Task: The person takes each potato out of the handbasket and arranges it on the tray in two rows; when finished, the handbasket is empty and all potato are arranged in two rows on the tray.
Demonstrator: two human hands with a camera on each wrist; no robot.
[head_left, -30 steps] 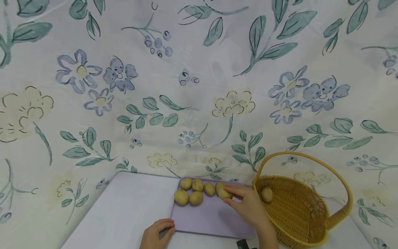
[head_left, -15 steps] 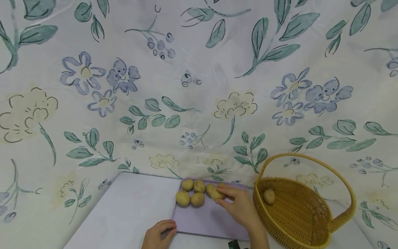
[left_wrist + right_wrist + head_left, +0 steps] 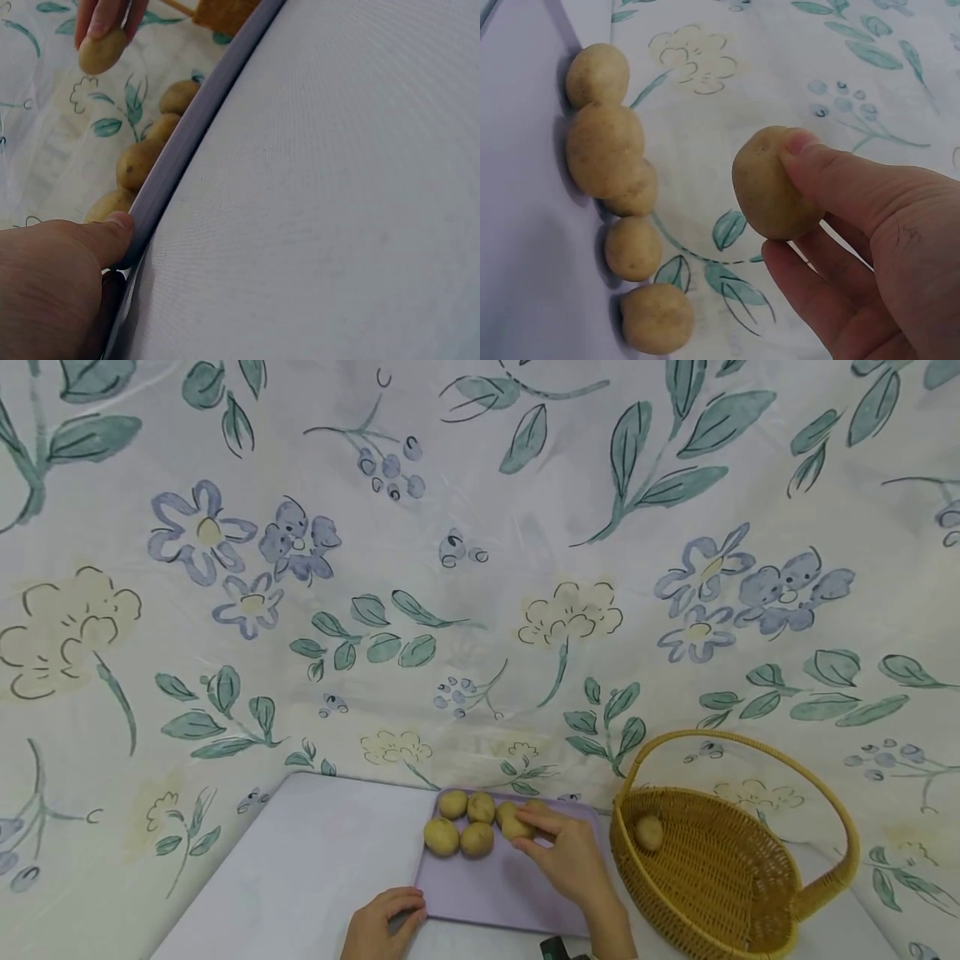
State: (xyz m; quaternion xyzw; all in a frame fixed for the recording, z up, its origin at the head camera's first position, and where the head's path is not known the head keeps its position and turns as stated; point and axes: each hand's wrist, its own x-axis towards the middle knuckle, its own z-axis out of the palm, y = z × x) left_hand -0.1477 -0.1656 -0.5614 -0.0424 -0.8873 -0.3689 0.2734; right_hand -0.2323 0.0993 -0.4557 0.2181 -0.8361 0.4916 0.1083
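Observation:
My right hand (image 3: 566,857) holds a potato (image 3: 772,184) between thumb and fingertips, above the lilac tray (image 3: 480,885). In the head view this potato overlaps another potato (image 3: 504,812) in the back row. Several more potatoes (image 3: 476,840) lie grouped at the tray's back left, and one is partly hidden behind my right fingers. At the tray's front left corner my left hand (image 3: 382,922) grips the edge; the left wrist view shows its thumb (image 3: 116,225) on the rim, with the other fingers mostly hidden.
To the right of the tray stands a wicker basket (image 3: 705,868) with a tall arched handle, and a single potato (image 3: 648,832) lies in it. The white table (image 3: 307,852) extends to the left. A floral cloth (image 3: 480,568) rises behind everything.
My right hand has shifted left over the tray with the potato, slowing in the last half second. The left hand keeps its place at the tray's corner. The head view has turned slightly.

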